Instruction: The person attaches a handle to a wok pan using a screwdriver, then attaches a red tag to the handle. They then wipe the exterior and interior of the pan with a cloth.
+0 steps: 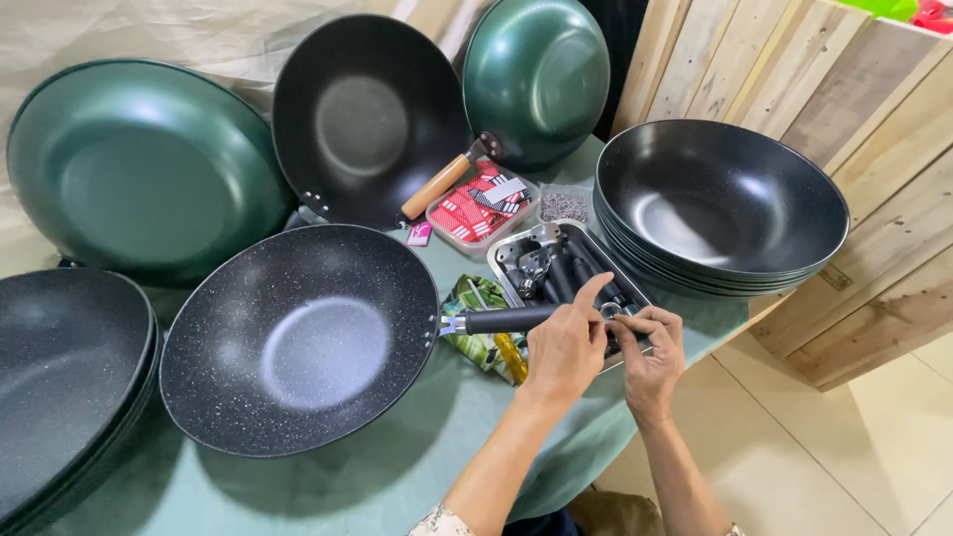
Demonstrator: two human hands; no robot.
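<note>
A green-covered table (328,486) carried the work. Nearest, the left hand (566,347) wrapped the end of the speckled wok's black handle (501,320), whose long axis ran left toward the wok (298,337). The right hand (650,347), touching it, pinched a small metal ring (609,311). Beyond lay a metal tray (516,248) and stacked woks (720,203).

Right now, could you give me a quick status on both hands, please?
Left hand on black wok handle. Right hand pinching small ring at handle end. Metal tray directly behind.
</note>
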